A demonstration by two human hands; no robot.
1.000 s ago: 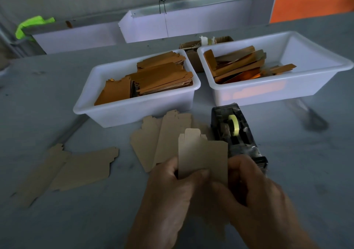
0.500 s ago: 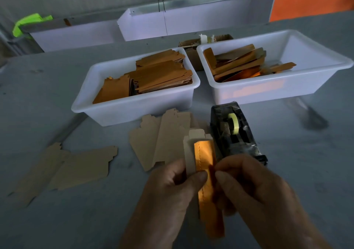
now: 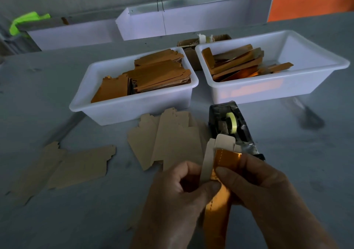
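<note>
The carton blank (image 3: 226, 158) is partly folded, with its shiny orange face toward the camera and its pale flaps standing up at the top. It is held above the counter (image 3: 310, 174), just in front of the near end of the tape dispenser (image 3: 231, 126). Both hands grasp it: the left hand (image 3: 178, 197) pinches the pale side panel between thumb and curled fingers, and the right hand (image 3: 262, 191) pinches the orange panel, its thumb lying on the front. The lower end of the blank hangs down between the two hands. The tape dispenser is dark and carries a roll of yellowish tape. To the left of the dispenser some flat brown blanks (image 3: 172, 141) lie overlapping on the counter, and farther left of it lie two more blanks (image 3: 76, 162). Behind the dispenser stand two white tubs: the left tub (image 3: 134, 105) holds stacked flat orange blanks, and the right tub (image 3: 287, 88) holds folded orange pieces lying loosely.
</note>
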